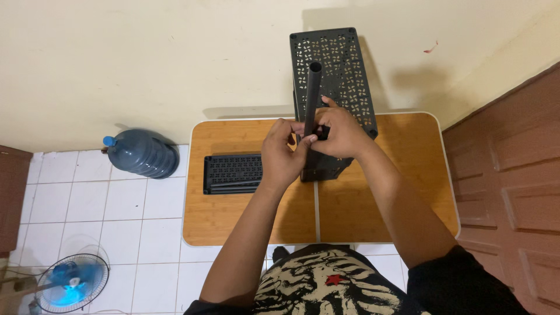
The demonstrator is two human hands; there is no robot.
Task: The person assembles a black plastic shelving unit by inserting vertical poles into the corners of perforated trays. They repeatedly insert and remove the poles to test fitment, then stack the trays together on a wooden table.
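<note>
Over a wooden folding table [385, 204] stands a black plastic rack with a perforated shelf [333, 70] on top. A black tube [312, 93] rises upright in front of that shelf. My left hand [282, 153] grips the tube's lower part from the left. My right hand [340, 134] closes on the tube and the rack's corner from the right. Both hands touch each other around the tube. The tube's lower end is hidden by my fingers.
A second black perforated shelf [232, 173] lies flat on the table's left side. A large blue water bottle [142, 153] lies on the white tiled floor at left. A small blue fan [71, 283] stands at bottom left. A brown door [513, 175] is at right.
</note>
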